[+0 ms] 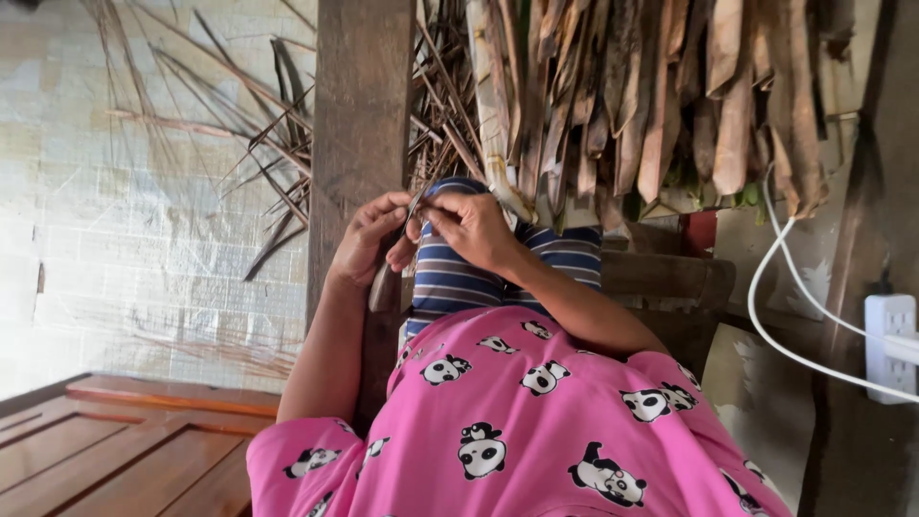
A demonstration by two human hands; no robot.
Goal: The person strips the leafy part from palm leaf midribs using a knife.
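Close above and behind the raised hands, a bundle of dried palm sheaths (661, 105) hung down and a dark wooden post (362, 105) stood upright, closing off the way up and forward. To the left of the post, room lay open before the pale block wall (115, 239), crossed only by thin dry fronds (268, 144). On the right, a white cable (775, 316) looped across the gap toward a wall socket (890, 345).

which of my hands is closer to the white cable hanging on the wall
Right. Your right hand is raised at the middle, on the side toward the white cable, which hangs at the far right. Your left hand sits just beyond it, farther from the cable.
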